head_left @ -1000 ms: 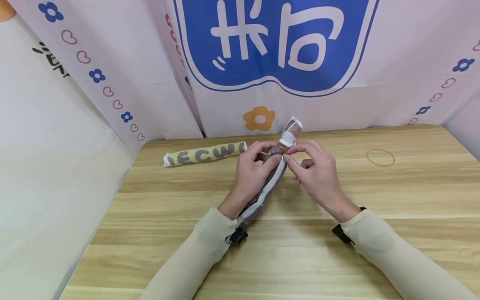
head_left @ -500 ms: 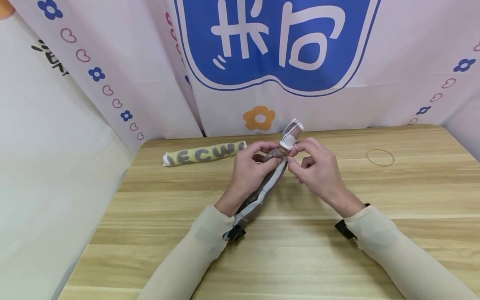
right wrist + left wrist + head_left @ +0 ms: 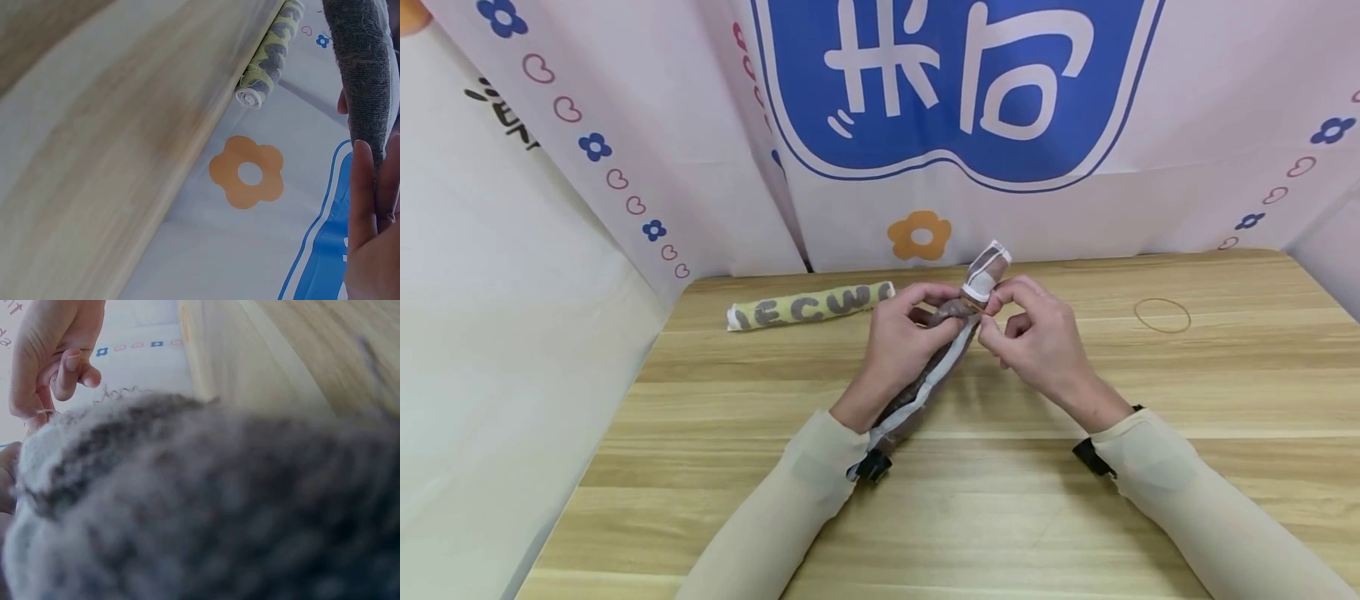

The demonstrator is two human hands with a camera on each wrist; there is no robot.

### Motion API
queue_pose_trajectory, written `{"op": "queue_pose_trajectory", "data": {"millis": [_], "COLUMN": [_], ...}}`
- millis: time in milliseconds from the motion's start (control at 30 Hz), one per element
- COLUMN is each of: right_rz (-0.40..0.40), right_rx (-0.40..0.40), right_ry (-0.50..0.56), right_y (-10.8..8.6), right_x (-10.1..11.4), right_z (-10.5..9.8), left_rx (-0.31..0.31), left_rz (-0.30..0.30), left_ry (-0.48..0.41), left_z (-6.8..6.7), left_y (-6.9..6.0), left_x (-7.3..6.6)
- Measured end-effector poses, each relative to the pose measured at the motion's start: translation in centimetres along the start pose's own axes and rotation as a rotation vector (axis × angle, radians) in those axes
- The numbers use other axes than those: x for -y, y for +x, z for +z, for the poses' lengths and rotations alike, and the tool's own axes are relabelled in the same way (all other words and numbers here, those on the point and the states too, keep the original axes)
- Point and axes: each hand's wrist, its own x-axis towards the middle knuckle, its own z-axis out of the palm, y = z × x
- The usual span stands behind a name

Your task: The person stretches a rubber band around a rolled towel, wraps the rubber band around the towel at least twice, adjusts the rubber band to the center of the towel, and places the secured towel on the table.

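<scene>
A grey-brown rolled towel (image 3: 925, 387) with a white edge stretches diagonally between the hands, its far end folded and pale. My left hand (image 3: 902, 337) grips it just below that end, thumb on the near side. Around the roll near the far end sits a tan rubber band (image 3: 972, 306); the thumb and forefinger of my right hand (image 3: 1033, 337) pinch it at the roll's right side. Blurred grey pile of the towel (image 3: 206, 500) fills most of the left wrist view. From the right wrist, the towel (image 3: 365, 75) appears beyond the right fingers (image 3: 361, 194).
Behind the left hand lies a yellow rolled towel (image 3: 808, 307) with grey letters. A loose rubber band (image 3: 1162, 315) rests on the wooden table (image 3: 1000, 517) to the right. A printed white backdrop (image 3: 850, 225) stands along the table's far edge.
The right hand has shifted slightly right, and the towel's far end has moved a little right and down with it. The left hand keeps its grip.
</scene>
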Motion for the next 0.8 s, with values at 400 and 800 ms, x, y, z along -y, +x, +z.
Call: {"op": "queue_pose_trajectory", "data": {"millis": [400, 800], "right_rz": [-0.204, 0.135], "right_rx": [-0.038, 0.031], "right_ry": [-0.089, 0.024], "right_y": [-0.15, -0.18], "right_x": [-0.51, 0.33], "right_z": [0.37, 0.34], "left_rx": [-0.07, -0.139], "left_rz": [-0.126, -0.131], "left_ry": [-0.051, 0.043], "left_z": [0.2, 0.71], "left_y": [0.0, -0.35], "left_x": [-0.43, -0.88]}}
